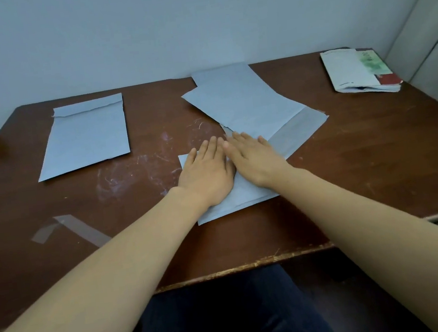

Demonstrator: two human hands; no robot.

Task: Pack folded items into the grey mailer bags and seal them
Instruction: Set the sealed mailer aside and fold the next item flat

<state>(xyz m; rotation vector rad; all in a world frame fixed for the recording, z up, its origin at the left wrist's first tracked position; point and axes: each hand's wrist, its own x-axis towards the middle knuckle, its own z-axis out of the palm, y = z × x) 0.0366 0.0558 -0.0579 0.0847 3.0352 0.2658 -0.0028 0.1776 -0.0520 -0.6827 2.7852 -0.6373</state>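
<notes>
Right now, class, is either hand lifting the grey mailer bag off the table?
No: the left hand and the right hand lie flat, pressing the mailer bag onto the table.

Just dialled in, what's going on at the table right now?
A person presses the left hand and right hand flat, side by side, on a grey mailer on the table, apparently smoothing it. Overlapped mailers lie just behind it, a lone mailer at the left, a paper stack at far right.
</notes>
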